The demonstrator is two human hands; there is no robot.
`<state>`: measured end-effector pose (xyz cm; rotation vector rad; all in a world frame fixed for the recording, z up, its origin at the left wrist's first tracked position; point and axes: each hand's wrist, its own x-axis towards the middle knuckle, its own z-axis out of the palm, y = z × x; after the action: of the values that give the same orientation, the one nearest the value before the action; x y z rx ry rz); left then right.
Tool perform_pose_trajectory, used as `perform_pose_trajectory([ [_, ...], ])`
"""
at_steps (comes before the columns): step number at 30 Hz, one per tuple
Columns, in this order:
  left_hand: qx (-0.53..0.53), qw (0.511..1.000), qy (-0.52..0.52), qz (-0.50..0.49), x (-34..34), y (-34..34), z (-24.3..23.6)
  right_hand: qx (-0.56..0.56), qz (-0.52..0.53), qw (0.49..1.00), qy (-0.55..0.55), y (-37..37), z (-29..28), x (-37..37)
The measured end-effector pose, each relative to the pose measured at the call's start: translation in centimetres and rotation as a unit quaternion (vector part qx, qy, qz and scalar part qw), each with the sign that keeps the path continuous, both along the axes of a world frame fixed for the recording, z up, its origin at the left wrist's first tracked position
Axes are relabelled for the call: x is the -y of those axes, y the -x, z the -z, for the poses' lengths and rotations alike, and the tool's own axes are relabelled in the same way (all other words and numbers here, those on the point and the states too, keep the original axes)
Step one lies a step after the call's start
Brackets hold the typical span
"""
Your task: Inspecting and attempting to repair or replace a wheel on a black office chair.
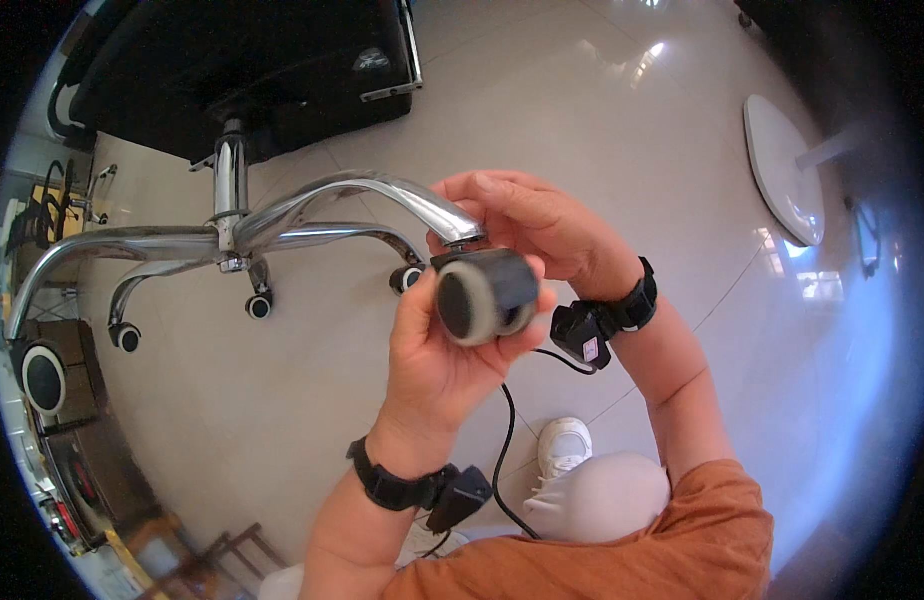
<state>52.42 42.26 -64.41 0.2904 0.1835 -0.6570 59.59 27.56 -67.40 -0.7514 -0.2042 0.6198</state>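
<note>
My left hand (437, 370) is closed round a black caster wheel with a pale grey tyre (482, 295) at the end of a curved chrome chair leg (382, 190). My right hand (527, 215) is just behind the leg's end, its fingers curled behind the chrome tube and partly hidden; it seems to grip the leg there. The five-legged chrome base (225, 235) rises by a column to a black seat (242, 60) at the upper left. Its other casters (44, 375) hang at the ends of the legs.
A white round pedestal base (782, 170) lies at the right on the tiled floor (682, 120). Boxes and assorted items (72, 440) line the far left, with a wooden frame (232, 555) below. My white shoe (564, 450) and black wrist straps with cables (402, 480) show below.
</note>
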Motion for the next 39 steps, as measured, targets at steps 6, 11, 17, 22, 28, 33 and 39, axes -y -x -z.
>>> perform_pose_trajectory([
  [6,-0.039,0.965,0.244,0.085,-1.0,0.5,2.7,-0.035,-0.057,0.994,-0.088,-0.5,1.4,-0.9],
  [11,-0.02,0.98,0.177,0.084,-1.5,0.5,2.5,-0.07,-0.041,0.989,-0.123,0.1,0.7,-1.4],
  [17,0.082,0.987,-0.084,0.108,-3.3,-1.1,-0.9,-0.047,-0.08,0.977,-0.192,0.4,1.4,-1.2],
  [22,0.135,0.842,-0.507,0.129,-1.7,-1.2,-5.4,-0.063,-0.054,0.983,-0.162,0.6,1.7,-1.8],
  [28,0.075,0.8,-0.585,0.112,-0.3,-0.9,-7.2,-0.069,-0.09,0.971,-0.211,0.3,2.3,-2.6],
  [33,0.068,0.788,-0.608,0.066,0.8,-0.2,-7.1,-0.091,-0.105,0.97,-0.202,-0.1,1.7,-2.7],
  [39,0.084,0.728,-0.679,0.031,1.8,-0.2,-6.9,-0.077,-0.096,0.972,-0.199,-0.5,2.2,-3.0],
])
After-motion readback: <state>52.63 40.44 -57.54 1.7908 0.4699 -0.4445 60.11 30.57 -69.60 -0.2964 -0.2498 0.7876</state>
